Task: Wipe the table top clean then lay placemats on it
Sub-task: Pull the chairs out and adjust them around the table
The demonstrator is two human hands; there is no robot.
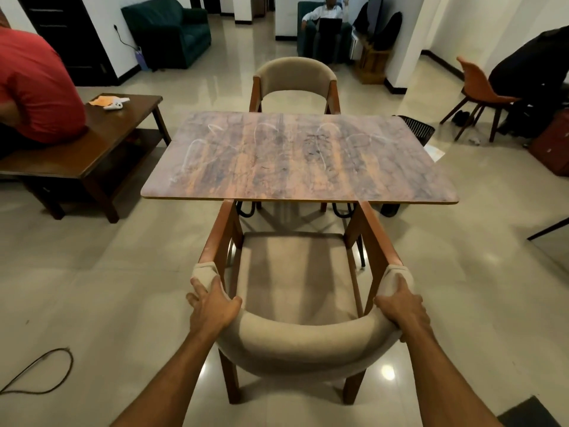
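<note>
The table top (298,155) sits in the middle of the room, its long near edge facing the person. It is marked with pale, chalky smears (197,146) looping across the wood-grain surface. A padded chair (295,343) stands at that near edge, and the front ends of its wooden arms just reach under the rim. A matching chair (295,78) faces it at the far edge.

To the left, a strip of bare tiled floor (92,288) separates the table from a low wooden table (123,131), where a person in a red shirt (34,84) is sitting. A loop of cable (40,374) lies on the tiles down in the left foreground. To the right the floor is more open, with a black basket (418,127) just beside the far right corner and an orange chair (480,90) well beyond it.

Both arms reach forward and down. The left hand (212,306) clasps the left bend of the near chair's curved backrest, with its thumb on the inner side and its fingers spread over the top and outer side of the padding. The right hand (400,306) grips the right bend the same way, thumb inside and fingers wrapped round the outside.
</note>
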